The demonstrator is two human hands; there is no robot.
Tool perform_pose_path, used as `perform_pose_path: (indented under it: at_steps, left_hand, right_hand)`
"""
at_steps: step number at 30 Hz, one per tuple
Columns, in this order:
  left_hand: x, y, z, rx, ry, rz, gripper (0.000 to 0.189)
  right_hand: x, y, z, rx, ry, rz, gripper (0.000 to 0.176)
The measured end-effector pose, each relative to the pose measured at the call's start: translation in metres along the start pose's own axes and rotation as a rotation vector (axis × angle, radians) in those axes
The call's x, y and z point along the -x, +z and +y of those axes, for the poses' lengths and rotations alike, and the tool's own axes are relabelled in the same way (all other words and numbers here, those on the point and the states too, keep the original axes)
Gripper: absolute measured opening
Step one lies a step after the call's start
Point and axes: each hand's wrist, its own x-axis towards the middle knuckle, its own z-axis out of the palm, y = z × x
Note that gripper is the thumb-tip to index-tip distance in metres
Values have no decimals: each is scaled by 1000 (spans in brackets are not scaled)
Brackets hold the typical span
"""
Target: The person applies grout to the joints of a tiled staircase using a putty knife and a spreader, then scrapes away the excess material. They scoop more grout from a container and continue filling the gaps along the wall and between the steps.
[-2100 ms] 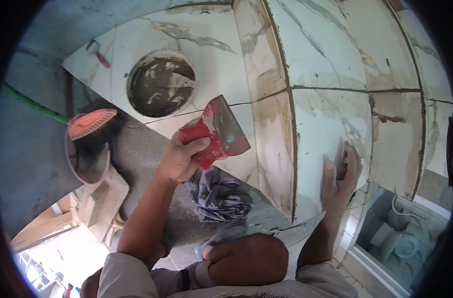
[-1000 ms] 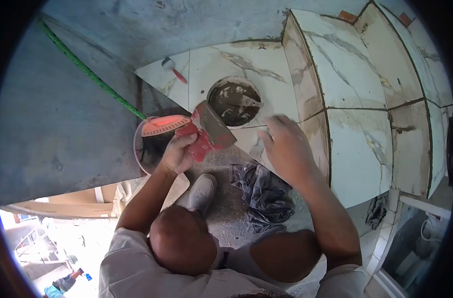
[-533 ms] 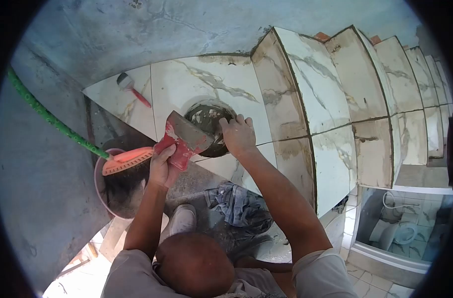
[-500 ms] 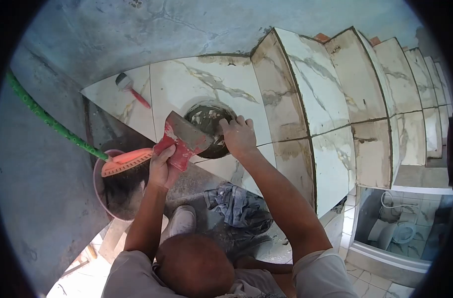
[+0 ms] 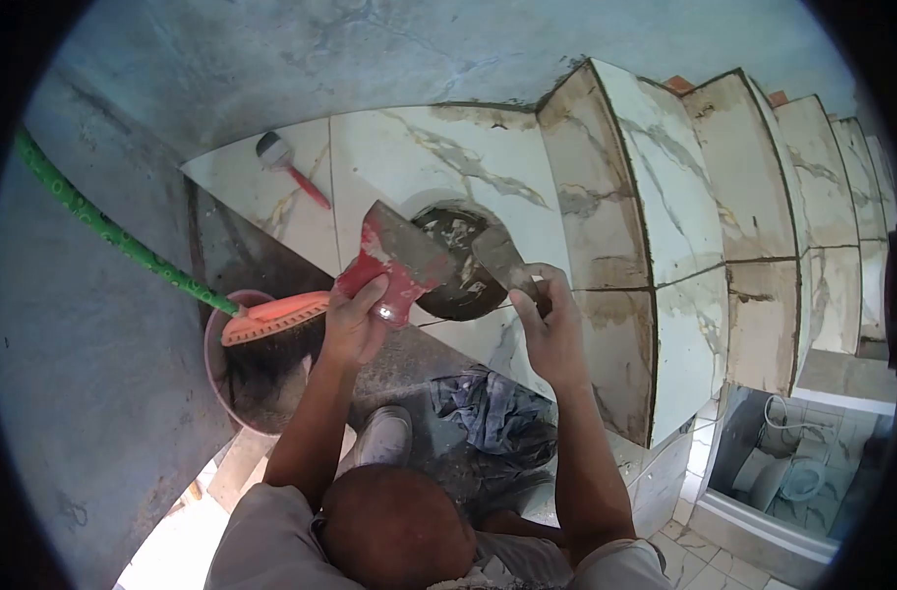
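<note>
My left hand [image 5: 353,324] is closed around the red handle of a wide putty knife [image 5: 414,246], whose grey, smeared blade reaches over the left rim of a round bowl. In my right hand [image 5: 553,339] is a narrower putty knife [image 5: 499,258] with a dull grey blade, tilted over the bowl's right side. Dark wet paste with pale streaks is inside the bowl [image 5: 431,313], which stands on a white marble-patterned tile [image 5: 370,167]. The two blades are close together but apart.
A paint brush [image 5: 309,189] with a red handle lies on the tile at left. An orange broom [image 5: 276,320] on a green pole rests over a pink bucket [image 5: 215,359]. Crumpled cloth [image 5: 483,408] lies below. Tiled stairs [image 5: 655,177] climb rightward beside the blue-grey wall [image 5: 252,69].
My right hand has come out from over the bowl toward the right, and the narrow putty knife now shows in it. The left hand keeps its putty knife. The whole view has shifted slightly.
</note>
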Motion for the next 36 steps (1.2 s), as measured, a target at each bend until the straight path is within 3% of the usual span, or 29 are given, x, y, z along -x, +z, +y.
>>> perform_pose_path:
  at_steps: [3, 8, 15, 24, 26, 32, 36]
  left_hand:
    - [1, 5, 2, 26, -24, -41, 37]
    - [3, 21, 1, 50, -6, -102, 43]
    - [5, 24, -1, 37, -39, -128, 44]
    - [24, 36, -13, -358, -4, -142, 39]
    - [25, 35, -12, -696, 41, -186, 40]
    - [31, 36, -10, -1034, 6, -383, 47]
    - [33, 23, -8, -740, -191, -315, 48]
  right_hand:
    - [10, 1, -13, -37, -35, 1, 35]
    - [18, 0, -21, 52, 72, -107, 35]
    - [23, -14, -20, 215, 4, -19, 31]
    - [29, 8, -6, -18, 82, -10, 28]
    - [30, 10, -14, -63, 136, 0, 29]
    - [20, 18, 1, -313, 39, 40, 36]
    - [5, 1, -17, -413, -45, 117, 35]
